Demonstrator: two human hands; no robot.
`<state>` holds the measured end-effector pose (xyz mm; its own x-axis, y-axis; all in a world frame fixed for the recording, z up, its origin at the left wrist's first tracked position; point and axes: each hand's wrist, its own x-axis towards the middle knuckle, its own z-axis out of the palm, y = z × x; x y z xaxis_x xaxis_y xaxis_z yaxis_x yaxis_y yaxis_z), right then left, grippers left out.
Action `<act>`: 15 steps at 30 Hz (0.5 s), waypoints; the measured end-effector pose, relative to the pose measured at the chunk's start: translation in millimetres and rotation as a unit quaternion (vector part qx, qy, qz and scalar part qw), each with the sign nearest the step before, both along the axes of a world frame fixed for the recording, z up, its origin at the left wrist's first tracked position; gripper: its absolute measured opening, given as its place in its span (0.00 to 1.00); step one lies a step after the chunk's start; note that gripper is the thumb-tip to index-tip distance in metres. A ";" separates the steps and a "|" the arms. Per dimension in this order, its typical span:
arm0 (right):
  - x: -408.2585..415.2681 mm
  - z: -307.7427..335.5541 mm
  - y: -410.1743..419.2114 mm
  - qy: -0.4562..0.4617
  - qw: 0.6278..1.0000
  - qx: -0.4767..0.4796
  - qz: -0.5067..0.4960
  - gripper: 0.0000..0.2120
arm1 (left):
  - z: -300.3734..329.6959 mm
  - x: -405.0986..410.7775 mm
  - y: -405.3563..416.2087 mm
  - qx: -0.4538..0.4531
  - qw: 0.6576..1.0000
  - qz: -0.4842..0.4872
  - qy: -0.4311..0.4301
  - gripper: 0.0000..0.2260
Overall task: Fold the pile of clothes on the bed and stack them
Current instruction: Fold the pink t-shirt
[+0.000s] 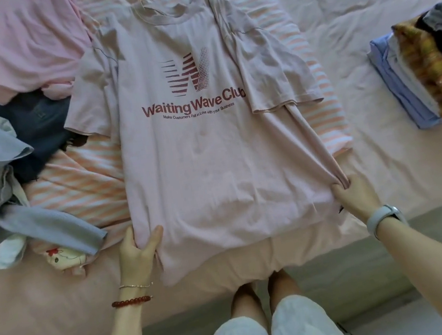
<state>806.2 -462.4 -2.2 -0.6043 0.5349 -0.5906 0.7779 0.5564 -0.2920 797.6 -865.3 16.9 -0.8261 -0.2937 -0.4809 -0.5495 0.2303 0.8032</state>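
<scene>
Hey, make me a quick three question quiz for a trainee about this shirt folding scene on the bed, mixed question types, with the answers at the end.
1. True or false: the pink T-shirt lies with its print facing up.
2. Multiple choice: where does the folded stack sit relative to the T-shirt? A) on the person's left B) on the person's right C) on top of it
3. Fill in: the left hand and right hand each grip the shirt near its ____.

Key: 1 true. 2 B. 3 hem; the unfolded pile lies on the left.
</scene>
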 end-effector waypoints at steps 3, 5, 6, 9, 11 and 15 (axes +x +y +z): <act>7.8 3.0 5.0 0.040 0.996 0.083 0.016 0.08 | -7.3 12.6 -8.5 -0.074 0.997 -0.022 -0.024 0.08; 9.1 2.6 7.7 0.047 0.993 0.107 0.031 0.09 | -14.2 20.5 -14.5 -0.146 0.987 -0.001 -0.061 0.10; 9.1 1.1 10.5 0.042 0.992 0.110 0.037 0.10 | -17.4 22.6 -16.3 -0.174 0.981 0.006 -0.082 0.10; 10.8 -4.2 23.8 0.021 0.995 0.088 0.051 0.13 | -27.3 24.8 -17.4 -0.243 0.957 -0.025 -0.154 0.14; 13.0 -9.0 33.8 0.017 0.996 0.068 0.050 0.12 | -34.7 27.8 -13.2 -0.275 0.937 -0.028 -0.211 0.17; 20.5 -22.2 43.6 0.016 0.998 0.044 0.047 0.09 | -40.8 44.4 15.7 -0.321 0.905 -0.015 -0.279 0.27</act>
<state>826.7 -418.8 -24.4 -0.6723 0.5229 -0.5239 0.7117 0.6514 -0.2631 842.0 -849.6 -23.9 -0.5189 -0.6423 -0.5641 -0.8144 0.5719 0.0980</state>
